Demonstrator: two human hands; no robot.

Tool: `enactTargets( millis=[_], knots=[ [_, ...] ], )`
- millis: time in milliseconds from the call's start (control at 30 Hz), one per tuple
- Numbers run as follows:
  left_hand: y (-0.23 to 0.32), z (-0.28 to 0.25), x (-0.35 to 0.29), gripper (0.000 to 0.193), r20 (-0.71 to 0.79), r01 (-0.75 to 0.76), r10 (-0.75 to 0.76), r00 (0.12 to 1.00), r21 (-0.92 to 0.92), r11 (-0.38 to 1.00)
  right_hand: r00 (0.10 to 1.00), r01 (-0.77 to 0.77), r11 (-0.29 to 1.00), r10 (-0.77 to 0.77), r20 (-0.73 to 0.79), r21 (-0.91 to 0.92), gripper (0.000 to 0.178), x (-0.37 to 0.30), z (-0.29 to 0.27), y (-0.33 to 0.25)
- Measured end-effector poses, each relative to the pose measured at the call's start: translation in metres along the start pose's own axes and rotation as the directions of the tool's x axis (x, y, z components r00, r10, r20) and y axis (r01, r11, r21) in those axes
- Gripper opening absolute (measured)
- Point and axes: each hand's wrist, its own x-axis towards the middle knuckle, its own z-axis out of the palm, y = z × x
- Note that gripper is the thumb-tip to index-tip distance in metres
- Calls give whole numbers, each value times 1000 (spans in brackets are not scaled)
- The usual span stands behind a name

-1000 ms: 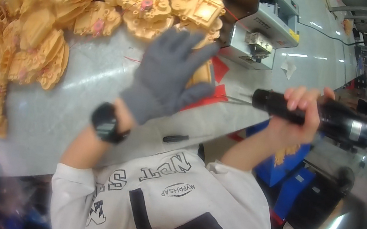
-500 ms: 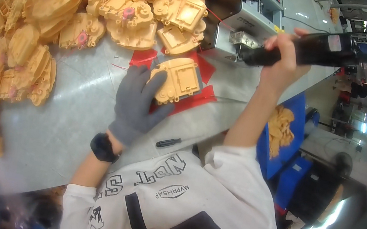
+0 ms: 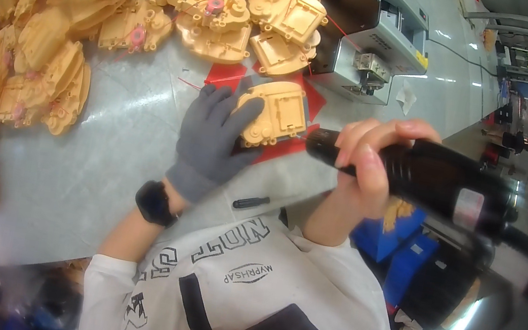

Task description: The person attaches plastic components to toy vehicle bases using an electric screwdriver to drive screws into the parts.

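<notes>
My gloved left hand rests against the left end of a yellow casing, thumb and forefinger apart – whether they pinch it, I can't tell; my bare right hand is wrapped round a black power driver, its tip by the casing's right edge; the casing lies over red tape – seemingly unfinished; beyond, more casings lie heaped, done or not, I can't tell.

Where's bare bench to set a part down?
Widest: the grey bench between the heap of yellow housings and the gloved left hand. Smaller: right of the grey machine, past the white scrap. Crowded: the upper left, under the heap, and the red sheets, with one housing, the left hand and the right hand's black power tool.
</notes>
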Motion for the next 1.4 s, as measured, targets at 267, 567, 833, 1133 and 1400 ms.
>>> enactTargets(
  millis=[267, 567, 833, 1133, 1400],
  knots=[
    [0, 0, 0, 73, 4, -1, 1, 1000, -8, 1000, 999, -20, 999, 18, 50, 39, 37, 1, -7, 15],
    [-5, 2, -3, 68, 43, 39, -37, 998, -38, 999, 999, -47, 998, 46, 22, 50, 38, 1, -4, 25],
    [-1, -2, -3, 74, 6, -2, 2, 1000, -18, 1000, 997, -68, 991, 65, 30, 116, 36, -2, -8, 19],
    [3, 3, -1, 75, 0, -20, 20, 1000, 4, 1000, 908, 179, 966, -236, -347, -187, 28, 85, -56, 30],
    [-3, 2, -2, 74, 29, 15, -16, 999, 12, 1000, 981, -49, 987, 76, -179, 151, 37, 39, -44, 12]
  ],
)
